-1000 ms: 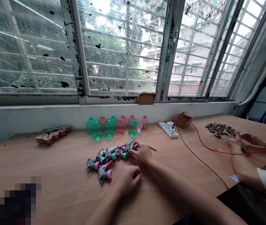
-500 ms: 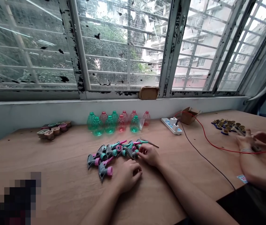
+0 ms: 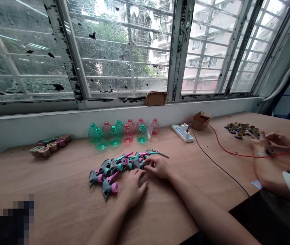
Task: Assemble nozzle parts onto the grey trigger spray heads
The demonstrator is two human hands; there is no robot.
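Observation:
A heap of grey spray trigger heads [image 3: 114,166] with teal and pink parts lies on the wooden table [image 3: 58,190]. My right hand [image 3: 158,166] rests on the heap's right end, its fingers curled over the heads. What those fingers grip is hidden. My left hand [image 3: 132,188] lies just below it, fingers spread, at the heap's lower edge. Metal tweezers [image 3: 159,153] lie beyond my right hand, apart from it. Several green and pink plastic bottles [image 3: 114,135] stand upside down further back.
A co-worker's hands [image 3: 270,144] work at the right near a heap of small gold and blue parts [image 3: 240,131]. A power strip [image 3: 182,133], red wire [image 3: 226,149], black cable [image 3: 219,166], cardboard box [image 3: 201,120] and small caps [image 3: 50,148] share the table.
My right hand has moved in over the heap, closer to my left hand. The whole view has shifted slightly as my head moved.

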